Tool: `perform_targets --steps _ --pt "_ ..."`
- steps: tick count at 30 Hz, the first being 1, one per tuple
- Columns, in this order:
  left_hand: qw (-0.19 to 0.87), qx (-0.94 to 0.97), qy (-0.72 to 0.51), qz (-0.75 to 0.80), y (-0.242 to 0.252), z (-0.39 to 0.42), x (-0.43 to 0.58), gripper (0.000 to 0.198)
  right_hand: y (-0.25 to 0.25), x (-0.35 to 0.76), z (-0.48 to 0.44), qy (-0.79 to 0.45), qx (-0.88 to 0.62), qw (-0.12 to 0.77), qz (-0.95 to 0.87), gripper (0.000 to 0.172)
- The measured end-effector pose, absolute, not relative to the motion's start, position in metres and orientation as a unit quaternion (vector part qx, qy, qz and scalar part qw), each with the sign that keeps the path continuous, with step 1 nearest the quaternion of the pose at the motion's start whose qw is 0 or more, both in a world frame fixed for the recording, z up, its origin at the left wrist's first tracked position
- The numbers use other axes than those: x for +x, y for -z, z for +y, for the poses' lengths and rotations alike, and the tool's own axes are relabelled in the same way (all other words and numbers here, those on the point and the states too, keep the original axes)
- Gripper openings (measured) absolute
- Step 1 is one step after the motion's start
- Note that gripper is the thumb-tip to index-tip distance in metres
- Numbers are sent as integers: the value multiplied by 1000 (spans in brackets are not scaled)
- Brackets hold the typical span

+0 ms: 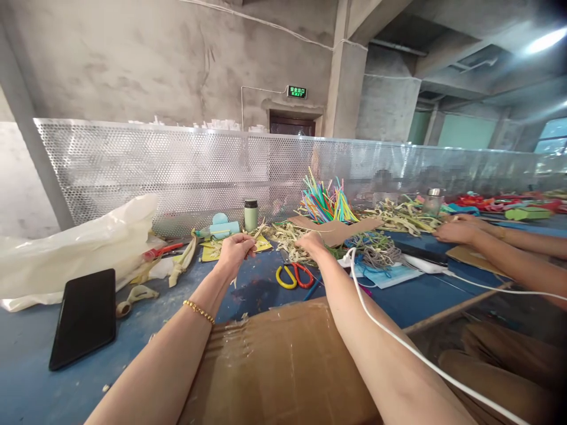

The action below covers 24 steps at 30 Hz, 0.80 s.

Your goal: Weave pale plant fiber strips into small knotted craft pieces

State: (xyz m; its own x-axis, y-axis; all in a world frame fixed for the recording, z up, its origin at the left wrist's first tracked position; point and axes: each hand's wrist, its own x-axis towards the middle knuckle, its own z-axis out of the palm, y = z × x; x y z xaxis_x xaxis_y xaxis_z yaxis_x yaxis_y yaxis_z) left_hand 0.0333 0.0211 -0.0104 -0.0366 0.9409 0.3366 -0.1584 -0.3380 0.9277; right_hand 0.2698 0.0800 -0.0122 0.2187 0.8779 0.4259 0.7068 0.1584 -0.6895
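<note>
My left hand [237, 254] is closed in a pinch above the blue table, beside a yellow sheet [263, 244]. Thin pale strips show near its fingertips, but what it grips is too small to make out. At the edge of a heap of pale dried plant strips [287, 239], my right hand [311, 242] has its fingers curled; their tips are mostly hidden. Between my forearms lie scissors [296, 276] with one yellow and one red handle. A brown cardboard box [283, 360] stands close in front of me.
Left are a black tablet [84, 319], a tape roll [124, 308] and a plastic bag [80, 254]. A green cup [250, 215] and colourful pipe cleaners [328, 200] stand behind. A white cable [398, 339] crosses my right forearm. A co-worker's hands [456, 229] work at right.
</note>
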Motion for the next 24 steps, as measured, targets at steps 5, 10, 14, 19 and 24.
perform_targets --steps 5,10,14,19,24 --pt "446 540 -614 365 11 22 33 12 9 266 83 -174 -565 528 -610 31" --pt "444 532 -621 366 6 19 32 12 -5 258 73 -231 -485 563 -628 30" --pt "477 517 -626 336 1 16 32 14 -16 250 64 -225 -407 565 -682 30" --pt "516 469 -636 330 -3 12 33 13 -15 238 64 -162 -387 493 -763 26" --pt "563 471 -596 326 -4 8 39 13 -14 222 54 -114 -395 418 -810 23"
